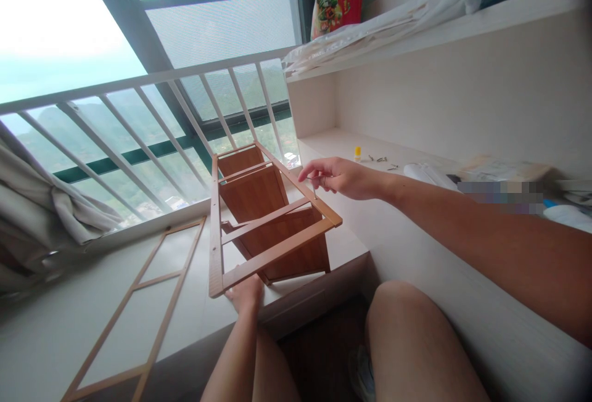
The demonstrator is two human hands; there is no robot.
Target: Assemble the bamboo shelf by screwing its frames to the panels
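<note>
1. Head view, left: slim wooden frame lying on the ledge.
2. Left hand behind the near bar of the wooden rack; fingers mostly hidden, grip impossible to tell.
3. Rack on the ledge, beside the railing.
4. Right hand half-curled at a thin metal piece on the rack; hold unclear.
5. Yellow-capped bottle, metal parts on the shelf.

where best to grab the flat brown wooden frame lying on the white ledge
Likely the right long rail of the flat brown wooden frame, near its closest end, coming in low from the front: the frame lies flat, but that end seems to jut past the white ledge, leaving room for a grip underneath.
</note>
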